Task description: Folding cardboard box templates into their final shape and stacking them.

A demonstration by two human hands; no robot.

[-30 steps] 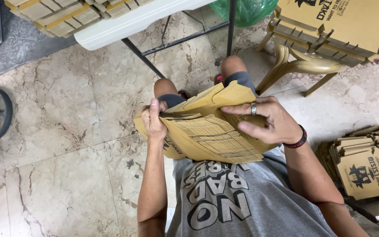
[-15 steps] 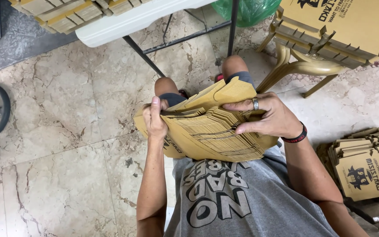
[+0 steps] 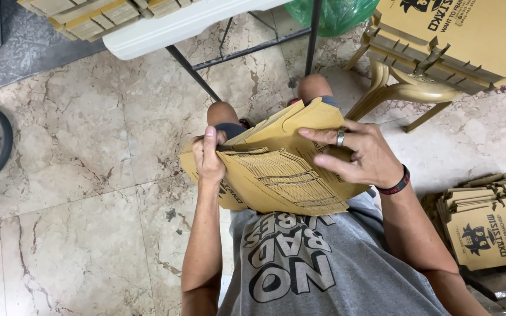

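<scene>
Right hand [image 3: 370, 155] now flatter atop flat cardboard box stack [image 3: 276, 169], left hand [image 3: 209, 158] pinching its edge.

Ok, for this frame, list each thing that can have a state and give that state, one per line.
Stack of flat cardboard sheets: held on the lap, fanned at its near edge.
Left hand: gripping the stack's left edge, thumb on top.
Right hand: fingers spread flat on the top sheet.
Folding table: standing, cardboard on top.
Plastic chair: loaded with stacked cardboard.
Floor stack of cardboard: lying flat.
</scene>
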